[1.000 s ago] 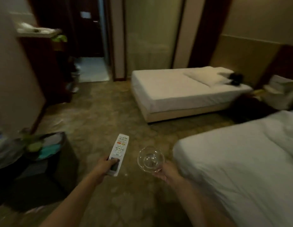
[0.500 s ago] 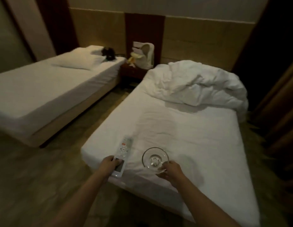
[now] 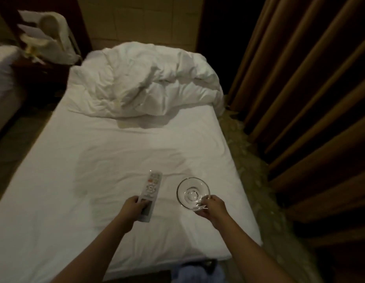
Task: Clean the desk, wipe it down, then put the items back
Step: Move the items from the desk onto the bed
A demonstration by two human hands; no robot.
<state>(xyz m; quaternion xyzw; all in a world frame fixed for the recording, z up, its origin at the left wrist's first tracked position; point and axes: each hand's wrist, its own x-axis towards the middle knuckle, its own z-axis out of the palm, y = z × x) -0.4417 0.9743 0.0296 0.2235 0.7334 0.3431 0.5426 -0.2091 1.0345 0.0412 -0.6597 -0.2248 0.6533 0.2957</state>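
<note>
My left hand [image 3: 134, 209] grips the lower end of a white remote control [image 3: 151, 188] with coloured buttons, held low over the white bed sheet [image 3: 126, 144]. My right hand [image 3: 213, 207] pinches the near rim of a clear round glass dish [image 3: 192, 193], also held just above the sheet. Remote and dish are side by side, a short gap apart, over the near half of the bed. I cannot tell whether either touches the sheet.
A crumpled white duvet [image 3: 149, 82] lies at the head of the bed. A dark nightstand [image 3: 45, 72] with white folded items [image 3: 49, 35] stands at the far left. Brown curtains [image 3: 310, 99] hang along the right, with a strip of carpet [image 3: 253, 160] between.
The view has swung from the room's entrance to the bed in front of me. Both hands still hold the remote and the dish, now out over the sheet and lower.
</note>
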